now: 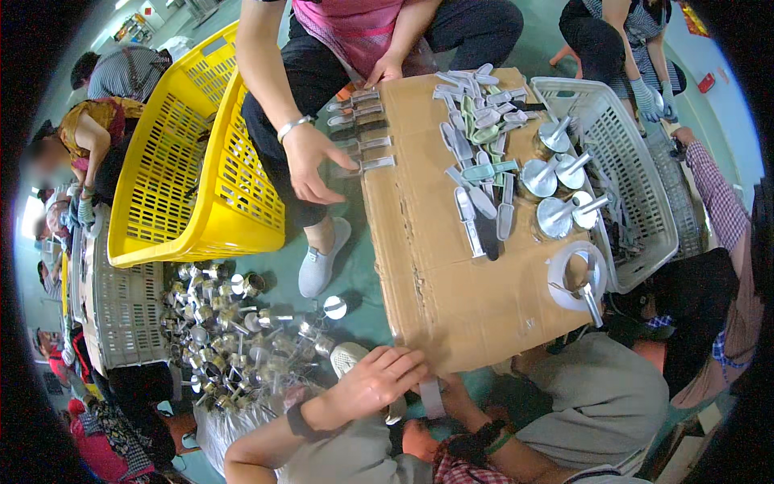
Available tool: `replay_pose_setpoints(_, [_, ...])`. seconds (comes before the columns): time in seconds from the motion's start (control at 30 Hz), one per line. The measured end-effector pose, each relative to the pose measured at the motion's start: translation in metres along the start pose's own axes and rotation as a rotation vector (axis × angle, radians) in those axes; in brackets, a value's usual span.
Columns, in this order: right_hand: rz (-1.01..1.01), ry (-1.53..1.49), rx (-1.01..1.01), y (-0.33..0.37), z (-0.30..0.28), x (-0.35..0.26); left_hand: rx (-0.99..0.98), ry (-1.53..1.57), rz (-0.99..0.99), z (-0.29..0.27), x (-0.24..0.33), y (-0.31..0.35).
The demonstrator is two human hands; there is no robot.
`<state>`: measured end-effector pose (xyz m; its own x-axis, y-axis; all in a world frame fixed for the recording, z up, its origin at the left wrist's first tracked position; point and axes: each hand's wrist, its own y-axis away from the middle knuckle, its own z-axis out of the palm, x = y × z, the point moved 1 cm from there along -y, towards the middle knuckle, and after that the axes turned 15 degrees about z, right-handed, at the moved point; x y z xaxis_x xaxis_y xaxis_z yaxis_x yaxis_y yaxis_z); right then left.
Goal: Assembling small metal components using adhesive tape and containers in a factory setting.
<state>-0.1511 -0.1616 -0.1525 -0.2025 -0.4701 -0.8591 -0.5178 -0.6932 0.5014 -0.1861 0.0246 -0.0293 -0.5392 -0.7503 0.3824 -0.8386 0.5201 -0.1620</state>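
My left hand (385, 377), with a dark band at the wrist, lies at the near left corner of a cardboard sheet (476, 306), fingers bent and pressed together. A greyish strip, seemingly tape (432, 398), hangs beside its fingertips. Below the cardboard edge, my right hand (458, 405) is closed at that strip, its fingers partly hidden. A roll of clear tape (556, 278) lies near the right edge, with a metal stem across it. Beyond it stand several silver discs with stems (555, 216). Grey, green and black plastic handle-shaped pieces (481, 117) lie heaped at the far side.
Opposite, a person's hand (310, 165) hovers beside a row of handle pieces (377, 162) along the left edge. A yellow basket (242, 214) stands left, above a pile of metal stemmed parts (234, 339). A white basket (645, 177) adjoins the cardboard's right side.
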Motion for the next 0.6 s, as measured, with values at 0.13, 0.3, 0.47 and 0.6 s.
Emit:
replay_pose_setpoints(0.13, [0.154, 0.103, -0.085, 0.001, -0.003, -0.005, -0.007, -0.008, 0.008, 0.001, 0.0, 0.0])
replay_pose_setpoints(0.3, [0.041, -0.125, -0.015, -0.001, -0.001, 0.005, -0.016, 0.006, -0.001, -0.002, 0.002, -0.001])
replay_pose_setpoints(0.47, [-0.04, 0.032, 0.055, 0.001, 0.001, -0.009, 0.001, 0.014, -0.001, -0.003, 0.0, -0.002])
replay_pose_setpoints(0.6, [0.035, 0.217, 0.037, 0.001, 0.0, -0.006, -0.003, 0.002, 0.0, 0.002, -0.001, 0.001])
